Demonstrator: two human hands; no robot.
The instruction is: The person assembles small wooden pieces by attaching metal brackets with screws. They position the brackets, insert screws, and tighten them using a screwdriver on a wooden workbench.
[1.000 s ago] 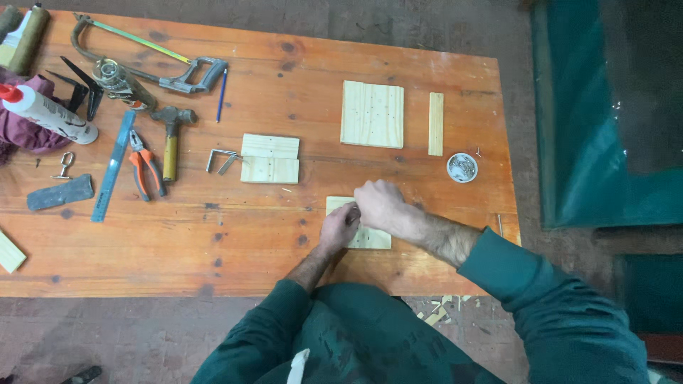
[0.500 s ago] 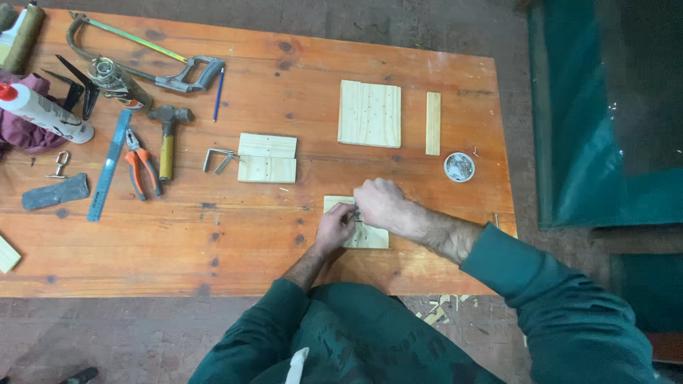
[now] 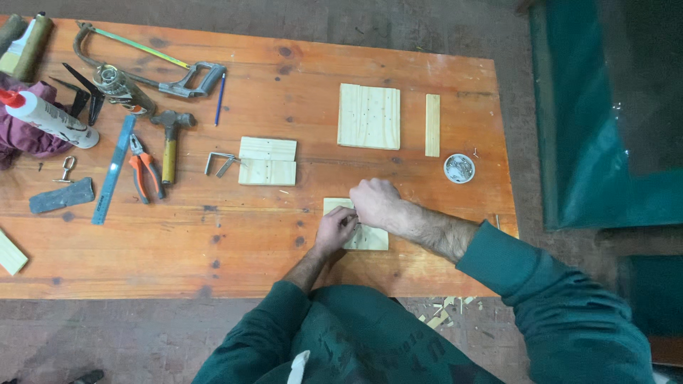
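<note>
Both my hands meet over a small pale wood block (image 3: 371, 240) near the front edge of the orange wooden workbench (image 3: 249, 235). My left hand (image 3: 334, 229) rests on the block's left part with its fingers curled. My right hand (image 3: 375, 203) is closed above the block, fingertips touching the left hand's. Whatever small thing is pinched between them is too small to tell. Most of the block is hidden under the hands.
Two stacked wood pieces (image 3: 267, 161) and a metal bracket (image 3: 220, 163) lie to the left; a square board (image 3: 369, 116), a thin strip (image 3: 432, 125) and a round tin of small nails (image 3: 459, 168) lie behind. Hammer (image 3: 169, 142), pliers (image 3: 144, 170), ruler (image 3: 113, 171), hacksaw (image 3: 153, 67), glue bottle (image 3: 46, 117) at far left.
Both hands stay on the small block; my left hand's fingers have shifted slightly toward the right hand. Nothing else has moved.
</note>
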